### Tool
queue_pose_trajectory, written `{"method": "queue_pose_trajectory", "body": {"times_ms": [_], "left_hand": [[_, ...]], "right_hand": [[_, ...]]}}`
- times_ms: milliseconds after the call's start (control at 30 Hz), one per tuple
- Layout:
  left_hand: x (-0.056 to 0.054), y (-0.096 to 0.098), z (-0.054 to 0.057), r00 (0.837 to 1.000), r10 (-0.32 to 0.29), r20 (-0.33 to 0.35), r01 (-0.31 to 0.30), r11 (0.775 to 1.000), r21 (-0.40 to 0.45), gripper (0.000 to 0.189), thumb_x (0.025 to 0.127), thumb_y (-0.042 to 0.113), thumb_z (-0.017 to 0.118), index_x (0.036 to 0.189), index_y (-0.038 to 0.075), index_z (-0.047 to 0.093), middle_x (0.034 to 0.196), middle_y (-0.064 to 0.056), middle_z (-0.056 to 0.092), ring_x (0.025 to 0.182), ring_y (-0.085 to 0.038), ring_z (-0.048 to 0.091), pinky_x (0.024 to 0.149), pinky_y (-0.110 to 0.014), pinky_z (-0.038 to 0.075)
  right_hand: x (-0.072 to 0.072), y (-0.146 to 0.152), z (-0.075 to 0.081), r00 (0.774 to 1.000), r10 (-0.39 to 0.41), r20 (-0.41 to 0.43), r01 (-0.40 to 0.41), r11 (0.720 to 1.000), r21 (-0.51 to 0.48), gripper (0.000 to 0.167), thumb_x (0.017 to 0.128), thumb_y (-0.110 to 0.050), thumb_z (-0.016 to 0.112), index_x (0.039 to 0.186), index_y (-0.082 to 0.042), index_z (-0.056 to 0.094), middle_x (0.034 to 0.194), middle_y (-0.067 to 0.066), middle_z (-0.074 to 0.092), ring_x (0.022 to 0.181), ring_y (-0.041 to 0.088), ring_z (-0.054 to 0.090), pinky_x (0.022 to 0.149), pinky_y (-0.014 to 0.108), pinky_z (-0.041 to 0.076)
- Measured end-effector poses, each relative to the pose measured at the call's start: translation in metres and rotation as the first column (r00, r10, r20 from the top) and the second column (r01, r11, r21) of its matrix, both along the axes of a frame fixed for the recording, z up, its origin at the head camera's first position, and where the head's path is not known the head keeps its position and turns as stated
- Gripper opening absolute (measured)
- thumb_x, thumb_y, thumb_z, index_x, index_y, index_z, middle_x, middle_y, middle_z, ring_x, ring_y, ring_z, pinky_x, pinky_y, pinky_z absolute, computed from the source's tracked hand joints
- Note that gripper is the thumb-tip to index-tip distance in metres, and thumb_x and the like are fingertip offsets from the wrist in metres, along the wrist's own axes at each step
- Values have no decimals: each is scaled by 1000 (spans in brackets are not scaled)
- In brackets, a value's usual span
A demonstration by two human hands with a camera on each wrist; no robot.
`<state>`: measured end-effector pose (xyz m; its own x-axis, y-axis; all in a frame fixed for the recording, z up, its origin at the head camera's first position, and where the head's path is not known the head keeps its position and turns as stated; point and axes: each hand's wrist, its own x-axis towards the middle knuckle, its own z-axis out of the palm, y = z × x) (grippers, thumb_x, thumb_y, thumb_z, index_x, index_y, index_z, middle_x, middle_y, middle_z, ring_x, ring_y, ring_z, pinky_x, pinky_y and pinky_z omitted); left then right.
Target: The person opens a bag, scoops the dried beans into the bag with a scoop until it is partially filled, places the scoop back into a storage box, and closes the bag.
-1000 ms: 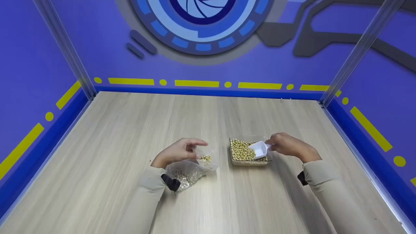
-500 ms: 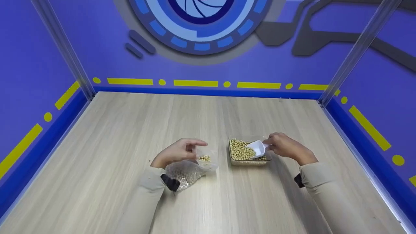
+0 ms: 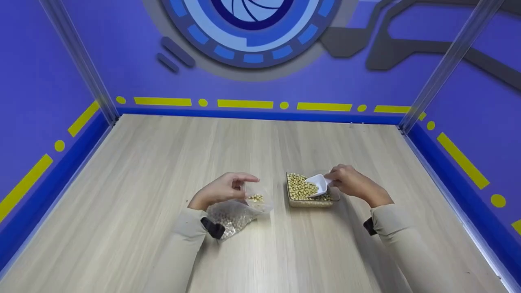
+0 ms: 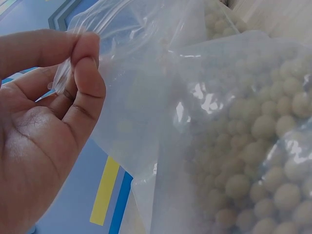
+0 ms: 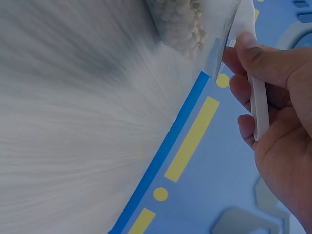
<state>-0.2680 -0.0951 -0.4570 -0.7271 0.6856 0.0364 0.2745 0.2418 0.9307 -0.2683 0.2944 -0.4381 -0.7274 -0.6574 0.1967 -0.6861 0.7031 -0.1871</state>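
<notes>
My left hand (image 3: 222, 189) pinches the top edge of a clear zip bag (image 4: 126, 92) between thumb and fingers. The bag bulges with round, pale yellow dried beans (image 4: 273, 161), and its mouth gapes toward the right in the head view, showing a few beans inside. To its right stands a clear rectangular container (image 3: 311, 204) with more of these beans (image 3: 300, 188). My right hand (image 3: 358, 186) grips the handle of a white scoop (image 3: 320, 183) over the container's right side. The scoop's front edge is down among the beans. In the right wrist view the handle (image 5: 260, 105) runs through my curled fingers.
Both things are on a light wood-grain table (image 3: 195, 150). Blue walls (image 3: 134, 73) with yellow markings enclose its back and sides, with metal posts (image 3: 91, 69) at the corners. Each wrist wears a black strap (image 3: 212, 228).
My right hand has moved left with the scoop, pushing its front edge further into the beans. The left hand and bag have stayed in place.
</notes>
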Motion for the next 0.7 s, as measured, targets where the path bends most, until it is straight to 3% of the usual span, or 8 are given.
{"method": "queue_pose_trajectory", "body": {"times_ms": [133,400,500,600,700], "left_hand": [[1,2,0,1000,9,6,-9,1000,-4,49,83,-10,59,131,-5,55,79,-2,54,63,-7,42,58,-19,40],[1,2,-1,1000,10,3,-10,1000,-14,49,83,-7,60,131,-4,55,88,-20,57,64,-8,42,59,-19,40],[0,1,-1,1000,0,-5,0,1000,-9,49,82,-8,58,131,-5,55,89,-18,58,64,-8,41,59,-19,40],[-1,0,-1,1000,-4,-7,4,1000,-2,50,82,-8,57,131,-6,55,87,-15,57,65,-9,41,59,-20,39],[0,-1,-2,1000,-2,-10,2,1000,-6,50,82,-8,57,131,-6,55,92,-20,58,65,-9,41,59,-20,38]], "right_hand": [[-1,-1,-3,999,-25,38,25,1000,-8,26,76,12,67,101,7,72,87,17,70,80,30,64,69,42,53],[-2,-5,-12,993,-34,111,40,998,-52,29,78,13,65,105,9,71,90,19,72,84,34,68,71,43,55],[-2,-8,-15,991,-28,129,39,996,-82,29,78,14,64,105,8,71,91,20,72,84,34,68,70,42,55],[-2,-11,-18,992,-11,123,24,994,-103,24,78,14,63,98,5,73,88,17,72,78,28,67,65,38,54],[-3,-14,-21,993,6,120,7,993,-115,21,77,16,61,86,1,72,82,12,71,69,18,61,60,31,47]]}}
